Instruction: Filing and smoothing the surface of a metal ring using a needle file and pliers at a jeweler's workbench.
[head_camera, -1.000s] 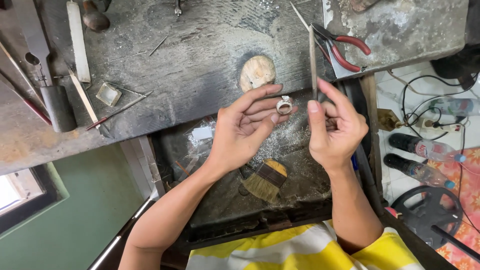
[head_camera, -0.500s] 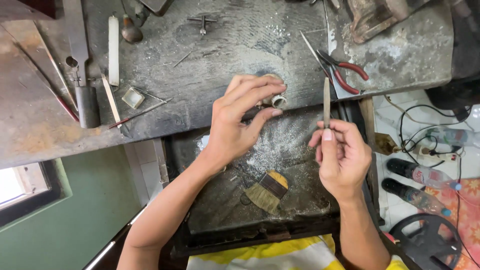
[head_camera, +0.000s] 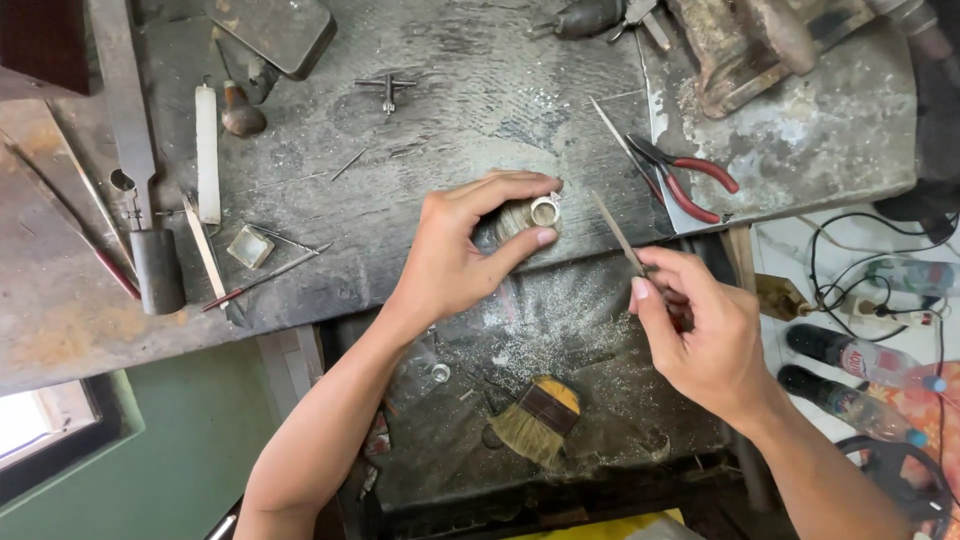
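Ring (head_camera: 544, 210) pinched between thumb and fingertips of the left hand (head_camera: 462, 250), held against a pale rounded peg (head_camera: 512, 220) at the front edge of the desk (head_camera: 480, 90). That grip is narrow, so the ring could slip and drop into the filings tray (head_camera: 560, 400) below, where it would be hard to spot among the metal dust. The right hand (head_camera: 705, 335), just right of the ring, is closed around one slim file (head_camera: 615, 230), its tip pointing up toward the ring but apart from it; a careless stroke could skid off the metal onto the left fingertips.

Counted outward from the ring: one ring, one file in hand, one brush (head_camera: 535, 420) in the tray below, one pair of red-handled pliers (head_camera: 690, 175) to the right, one small square dish (head_camera: 249, 246) to the left, one white stick (head_camera: 207, 152) farther left, and two dark bottles (head_camera: 850, 370) lying far right, off the desk.
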